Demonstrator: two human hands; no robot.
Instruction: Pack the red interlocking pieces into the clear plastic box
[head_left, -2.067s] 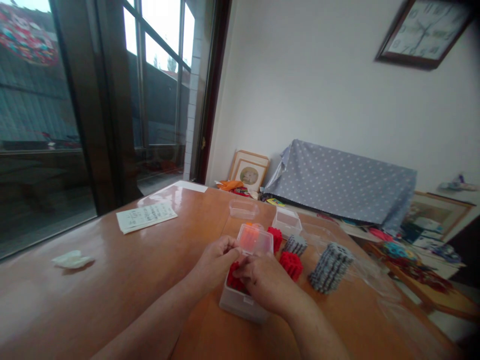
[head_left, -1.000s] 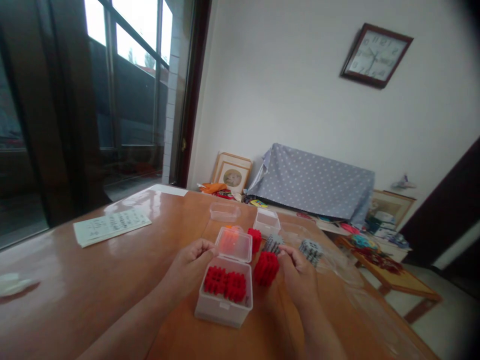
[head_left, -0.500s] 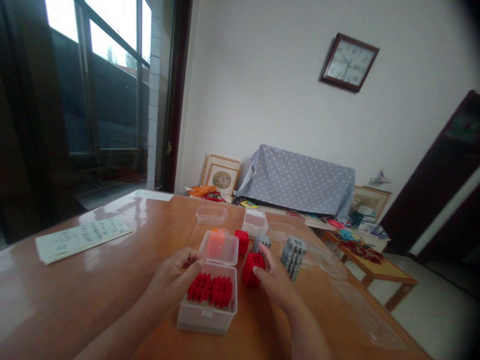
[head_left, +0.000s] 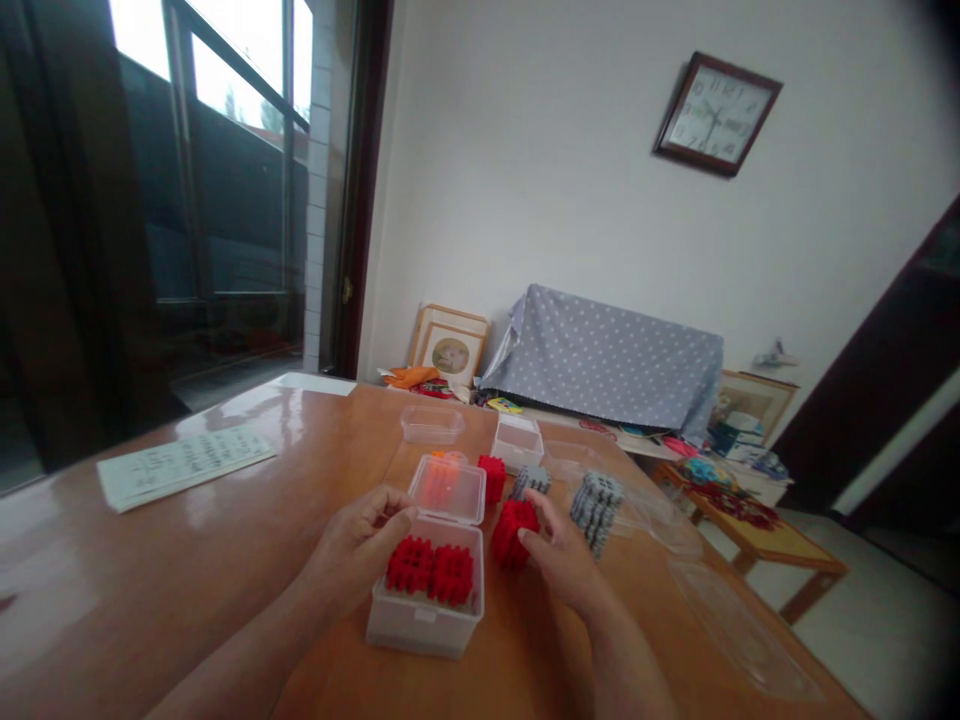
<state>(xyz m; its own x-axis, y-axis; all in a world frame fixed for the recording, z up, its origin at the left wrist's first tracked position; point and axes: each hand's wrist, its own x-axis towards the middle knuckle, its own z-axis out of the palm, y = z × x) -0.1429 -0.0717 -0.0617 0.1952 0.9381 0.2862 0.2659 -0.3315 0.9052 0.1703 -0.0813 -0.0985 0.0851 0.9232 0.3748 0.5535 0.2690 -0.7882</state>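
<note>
— On the table (head_left: 330,440), at the centre of our dial, what sits there?

— An open translucent box (head_left: 424,632) with 2 red blocks (head_left: 451,575) side by side in it, toothed at the edges, small holes in their faces. Its clear lid (head_left: 463,495) tilts back at 12 o'clock. A red stack (head_left: 508,545) of similar toothed look stands at 2 o'clock, near the box.

— And the hands?

— The right hand (head_left: 562,560) reaches in from 4 o'clock, thumb and forefinger spread about the stack's right side; I can't tell whether they grip it. The left hand (head_left: 356,545) comes from 8 o'clock, fingers curled, thumb near forefinger, at the box's 11 o'clock corner; whether it pinches the rim, I can't tell.

— Any writing?

— Handwritten rows on pale paper (head_left: 187,468) at 10 o'clock, too blurred to read. A wall clock (head_left: 718,115) hangs at 1 o'clock; its 11 shows, other numerals are faint.
</note>
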